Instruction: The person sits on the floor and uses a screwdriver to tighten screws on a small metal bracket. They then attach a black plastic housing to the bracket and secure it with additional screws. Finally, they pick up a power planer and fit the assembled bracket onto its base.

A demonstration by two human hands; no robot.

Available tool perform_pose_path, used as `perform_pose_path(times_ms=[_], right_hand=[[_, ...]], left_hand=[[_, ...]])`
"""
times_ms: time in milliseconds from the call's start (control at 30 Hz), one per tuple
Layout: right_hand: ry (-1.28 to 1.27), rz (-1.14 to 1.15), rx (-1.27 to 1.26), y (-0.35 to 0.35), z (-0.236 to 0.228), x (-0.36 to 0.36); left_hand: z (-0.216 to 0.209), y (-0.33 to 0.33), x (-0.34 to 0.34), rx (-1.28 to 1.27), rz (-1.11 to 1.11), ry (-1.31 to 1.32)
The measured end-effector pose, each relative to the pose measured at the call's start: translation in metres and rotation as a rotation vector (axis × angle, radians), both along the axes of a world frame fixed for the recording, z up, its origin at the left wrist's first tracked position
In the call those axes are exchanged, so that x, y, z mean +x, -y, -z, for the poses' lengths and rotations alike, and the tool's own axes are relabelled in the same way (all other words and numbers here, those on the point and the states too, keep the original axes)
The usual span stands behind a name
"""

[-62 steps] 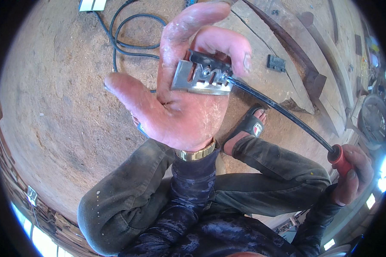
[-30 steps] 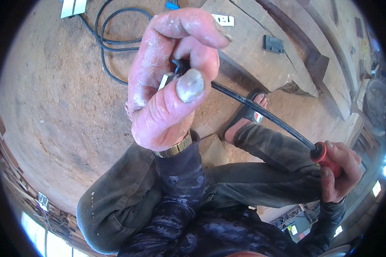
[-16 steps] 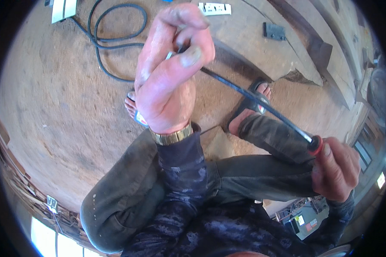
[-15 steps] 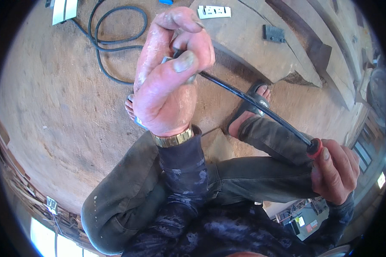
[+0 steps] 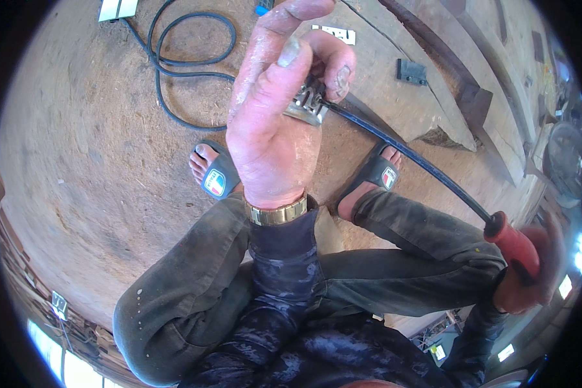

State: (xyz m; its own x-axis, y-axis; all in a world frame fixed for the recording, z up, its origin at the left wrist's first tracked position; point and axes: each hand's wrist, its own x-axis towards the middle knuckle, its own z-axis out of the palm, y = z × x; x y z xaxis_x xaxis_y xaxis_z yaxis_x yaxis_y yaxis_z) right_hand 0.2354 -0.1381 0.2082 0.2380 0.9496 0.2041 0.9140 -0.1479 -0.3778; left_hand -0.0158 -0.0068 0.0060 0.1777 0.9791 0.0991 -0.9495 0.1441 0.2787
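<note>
My left hand is raised close to the camera, palm toward me, fingers curled around a small grey metal part. A long screwdriver with a black shaft runs from that part down to the right. Its red handle sits in my right hand at the right edge, above my right knee. The screwdriver's tip touches the metal part between my left fingers. A gold wristwatch sits on my left wrist.
Below are my feet in grey sandals on a dusty floor. A black cable loops at the upper left. Wooden planks with a small dark block lie at the upper right.
My left hand closed over the metal part, turned, then rolled back palm-up with the part showing again. My right hand with the screwdriver handle stayed at the right.
</note>
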Motion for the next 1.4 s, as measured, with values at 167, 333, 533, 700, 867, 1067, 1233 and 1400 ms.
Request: perform_pose_path(times_ms=[167,333,533,700,867,1067,1233,1400], right_hand=[[0.240,-0.047,0.245,-0.010,0.006,-0.006],[0.077,-0.056,0.266,0.000,-0.014,0.026],[-0.021,-0.223,0.100,0.010,-0.025,0.059],[-0.546,0.211,0.527,-0.011,-0.023,0.054],[-0.057,-0.157,0.316,-0.007,-0.007,0.042],[0.038,-0.376,0.271,-0.001,-0.016,0.061],[-0.014,-0.321,0.368,0.006,-0.019,0.069],[-0.070,-0.296,0.393,0.003,-0.018,0.067]], left_hand=[[-0.005,0.001,0.004,-0.021,0.014,0.045],[-0.010,0.003,0.010,-0.046,0.014,0.076],[-0.006,0.002,0.016,-0.061,0.000,0.103],[-0.001,0.004,0.020,-0.036,-0.001,0.089],[0.000,0.002,0.014,-0.016,0.008,-0.200],[0.002,0.003,0.017,-0.053,0.030,-0.059],[0.004,0.002,0.019,-0.067,0.058,0.143],[0.001,0.004,0.022,-0.123,0.005,0.173]])
